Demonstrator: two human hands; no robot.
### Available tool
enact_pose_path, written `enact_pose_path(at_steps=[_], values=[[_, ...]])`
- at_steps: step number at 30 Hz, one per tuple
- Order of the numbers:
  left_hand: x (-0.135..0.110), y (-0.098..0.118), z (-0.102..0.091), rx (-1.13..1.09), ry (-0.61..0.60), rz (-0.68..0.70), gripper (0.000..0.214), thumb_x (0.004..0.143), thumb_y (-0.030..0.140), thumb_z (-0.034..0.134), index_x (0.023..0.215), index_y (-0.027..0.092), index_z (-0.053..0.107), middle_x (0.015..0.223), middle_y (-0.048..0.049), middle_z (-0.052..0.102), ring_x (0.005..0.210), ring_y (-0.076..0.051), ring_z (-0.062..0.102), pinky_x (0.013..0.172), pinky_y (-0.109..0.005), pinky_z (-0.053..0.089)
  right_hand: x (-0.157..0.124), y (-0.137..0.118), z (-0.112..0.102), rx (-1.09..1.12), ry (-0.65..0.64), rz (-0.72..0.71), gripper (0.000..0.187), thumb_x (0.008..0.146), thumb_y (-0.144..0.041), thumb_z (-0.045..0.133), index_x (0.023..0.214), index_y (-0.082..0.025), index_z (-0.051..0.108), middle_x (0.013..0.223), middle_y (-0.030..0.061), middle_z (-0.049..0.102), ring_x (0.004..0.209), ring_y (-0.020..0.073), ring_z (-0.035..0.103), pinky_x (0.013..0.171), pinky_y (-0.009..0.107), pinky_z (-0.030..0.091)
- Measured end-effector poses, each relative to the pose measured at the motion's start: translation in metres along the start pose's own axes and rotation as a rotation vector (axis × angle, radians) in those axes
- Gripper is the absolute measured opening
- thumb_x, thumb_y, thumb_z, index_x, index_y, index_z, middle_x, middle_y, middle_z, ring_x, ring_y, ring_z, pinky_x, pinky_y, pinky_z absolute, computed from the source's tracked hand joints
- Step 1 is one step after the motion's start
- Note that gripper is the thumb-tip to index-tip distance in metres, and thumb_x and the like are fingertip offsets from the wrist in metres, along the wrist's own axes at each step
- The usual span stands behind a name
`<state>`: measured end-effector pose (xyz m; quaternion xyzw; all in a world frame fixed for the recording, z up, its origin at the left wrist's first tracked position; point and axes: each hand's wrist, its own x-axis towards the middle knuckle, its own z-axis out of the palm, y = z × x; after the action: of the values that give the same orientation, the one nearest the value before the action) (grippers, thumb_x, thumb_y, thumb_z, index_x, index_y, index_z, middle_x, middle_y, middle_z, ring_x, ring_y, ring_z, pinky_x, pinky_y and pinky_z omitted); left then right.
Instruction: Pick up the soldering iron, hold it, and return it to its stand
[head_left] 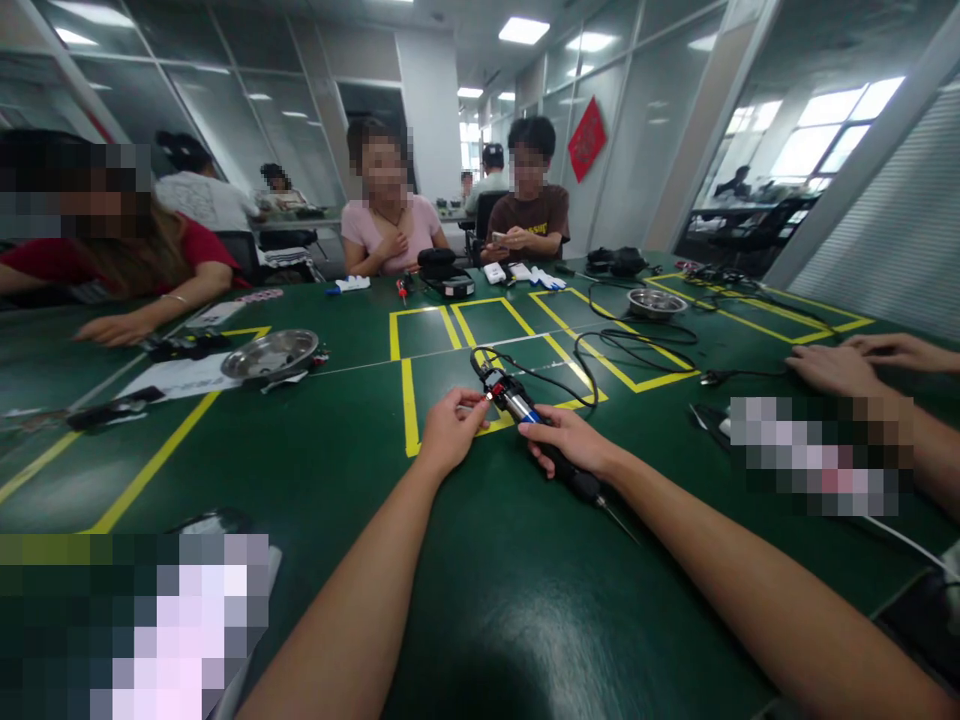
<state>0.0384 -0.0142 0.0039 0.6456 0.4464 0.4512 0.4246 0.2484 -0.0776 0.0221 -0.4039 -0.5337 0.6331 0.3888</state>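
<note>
Two bare hands at a corded, screwdriver-like tool (516, 405) above the green table (341, 520)
The left hand (448, 432) pinches narrowly at the tool's far end; I cannot tell whether it grips a small part, which could slip and drop. The right hand (568, 440) wraps the body, its thin shaft (619, 522) pointing nearward, where it might poke the forearm; the looped cord (598, 392) could snag. Yellow shirt lettering (530, 226) and the red wall hanging (587, 140) stay unreadable.
</note>
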Motion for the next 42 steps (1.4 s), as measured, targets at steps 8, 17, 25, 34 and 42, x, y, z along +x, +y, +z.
enact_pose_path(at_steps=[8, 17, 25, 34, 42], values=[[-0.001, 0.005, 0.001, -0.147, 0.079, -0.038, 0.040, 0.077, 0.046, 0.072, 0.101, 0.014, 0.063, 0.090, -0.0092, 0.072, 0.072, -0.018, 0.070, 0.064, -0.028, 0.056, -0.005, -0.001, -0.002, 0.012, -0.015, -0.035, 0.038, 0.081, -0.045, 0.068, 0.100, -0.018, 0.049, 0.064, -0.0043, 0.056, 0.041, 0.0076, 0.048, 0.039, 0.022, 0.046], [-0.004, 0.015, 0.013, -0.731, -0.142, -0.260, 0.026, 0.083, 0.029, 0.071, 0.097, 0.011, 0.060, 0.100, -0.0125, 0.071, 0.092, -0.019, 0.070, 0.095, -0.039, 0.053, -0.007, -0.002, -0.002, 0.027, -0.055, -0.017, 0.041, 0.083, -0.044, 0.068, 0.107, -0.017, 0.048, 0.066, -0.0016, 0.063, 0.042, 0.0098, 0.055, 0.040, 0.020, 0.046], [-0.005, 0.009, 0.010, -0.809, -0.133, -0.265, 0.017, 0.079, 0.021, 0.074, 0.084, 0.010, 0.062, 0.101, -0.0136, 0.072, 0.103, -0.023, 0.068, 0.101, -0.043, 0.050, -0.006, -0.002, 0.002, 0.068, -0.117, 0.065, 0.051, 0.080, -0.039, 0.073, 0.116, -0.017, 0.044, 0.079, 0.0063, 0.071, 0.056, 0.0162, 0.068, 0.046, 0.024, 0.054], [-0.007, 0.012, 0.008, -0.834, -0.083, -0.266, 0.017, 0.076, 0.019, 0.076, 0.079, 0.011, 0.062, 0.096, -0.0102, 0.073, 0.098, -0.019, 0.068, 0.099, -0.039, 0.052, -0.016, 0.002, 0.004, 0.072, -0.092, 0.127, 0.038, 0.086, -0.045, 0.066, 0.105, -0.015, 0.050, 0.081, 0.0080, 0.069, 0.057, 0.0151, 0.068, 0.047, 0.023, 0.055], [-0.004, 0.008, 0.004, -0.829, -0.155, -0.283, 0.026, 0.072, 0.025, 0.081, 0.076, 0.012, 0.058, 0.088, -0.0062, 0.071, 0.085, -0.014, 0.068, 0.095, -0.036, 0.052, -0.014, 0.001, 0.011, 0.124, -0.129, 0.102, 0.042, 0.089, -0.046, 0.060, 0.118, -0.021, 0.042, 0.079, 0.0048, 0.070, 0.053, 0.0158, 0.066, 0.039, 0.021, 0.049]])
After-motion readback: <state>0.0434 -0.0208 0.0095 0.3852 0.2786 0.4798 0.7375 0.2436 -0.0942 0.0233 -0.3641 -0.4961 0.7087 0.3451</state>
